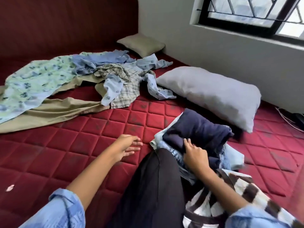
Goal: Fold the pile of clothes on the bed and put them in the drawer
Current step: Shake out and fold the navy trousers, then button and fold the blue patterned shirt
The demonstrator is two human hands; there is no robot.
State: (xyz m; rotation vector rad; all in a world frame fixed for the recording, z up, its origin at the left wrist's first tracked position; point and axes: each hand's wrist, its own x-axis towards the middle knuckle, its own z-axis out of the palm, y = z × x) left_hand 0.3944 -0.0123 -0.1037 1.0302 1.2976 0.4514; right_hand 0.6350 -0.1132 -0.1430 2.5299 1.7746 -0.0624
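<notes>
On the far left of the red bed we see the messy pile of clothes, not folded. Our left hand floats over the bed, fingers spread, holding nothing. Our right hand presses flat on the folded stack beside the grey pillow.

Left hand spread open; right hand pressing down.
</notes>
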